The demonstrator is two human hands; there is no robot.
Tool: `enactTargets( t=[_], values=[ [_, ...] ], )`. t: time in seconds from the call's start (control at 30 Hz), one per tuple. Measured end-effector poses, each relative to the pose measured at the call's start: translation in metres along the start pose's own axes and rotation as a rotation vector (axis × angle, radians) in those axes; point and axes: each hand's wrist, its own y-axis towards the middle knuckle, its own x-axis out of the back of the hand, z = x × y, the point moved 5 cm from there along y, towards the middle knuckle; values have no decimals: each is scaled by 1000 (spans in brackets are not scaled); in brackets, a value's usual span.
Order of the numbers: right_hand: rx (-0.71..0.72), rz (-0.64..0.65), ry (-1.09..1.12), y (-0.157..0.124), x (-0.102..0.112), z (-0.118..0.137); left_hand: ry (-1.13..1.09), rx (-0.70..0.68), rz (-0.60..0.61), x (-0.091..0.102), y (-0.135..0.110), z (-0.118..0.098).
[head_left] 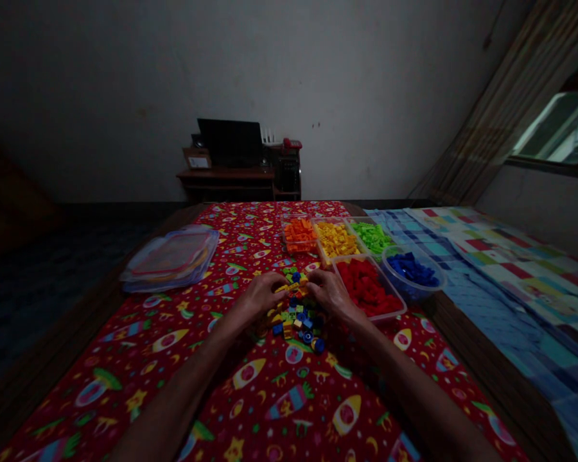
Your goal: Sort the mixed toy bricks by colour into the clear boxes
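A loose pile of small mixed toy building bricks (296, 314) in blue, yellow, green and orange lies on the red patterned cloth. My left hand (264, 294) is at the pile's far left side, its fingers closed around a yellow brick (281, 289). Across from it, my right hand (331, 292) reaches into the far right side with its fingers bent together. Orange and yellow bricks (300, 288) lie between the two hands. What the right fingertips grip is too small and dark to make out.
Sorted bricks fill a red-brick box (399, 313), a round blue-brick tub (440, 282), and boxes of yellow (324, 255), orange (286, 244) and green (350, 221) bricks. Stacked clear lids (173, 256) lie at left. Beyond stands a desk with a monitor (231, 142); a bed (501, 289) adjoins at right.
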Motion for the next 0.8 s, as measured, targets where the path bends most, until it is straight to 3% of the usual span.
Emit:
enactTargets(
  t=[0.17,0.3,0.43,0.53,0.67,0.8],
  values=[
    [-110,60,190,1,-13,-2,-123,43,14,1,2,-10],
    [-331,84,601,0,-29,-3,-91,30,41,-5,0,-23],
    [-527,93,827,-5,-37,-2,-31,28,-16,-11,-6,-24],
    [-553,112,1010,-6,-40,4,-2,52,-94,-14,-11,-19],
    [-587,95,1199,-6,-40,9,-76,48,-69,-18,-13,-23],
    [-561,77,1259,-8,-40,10,-210,-16,-99,-10,-10,-35]
  ],
)
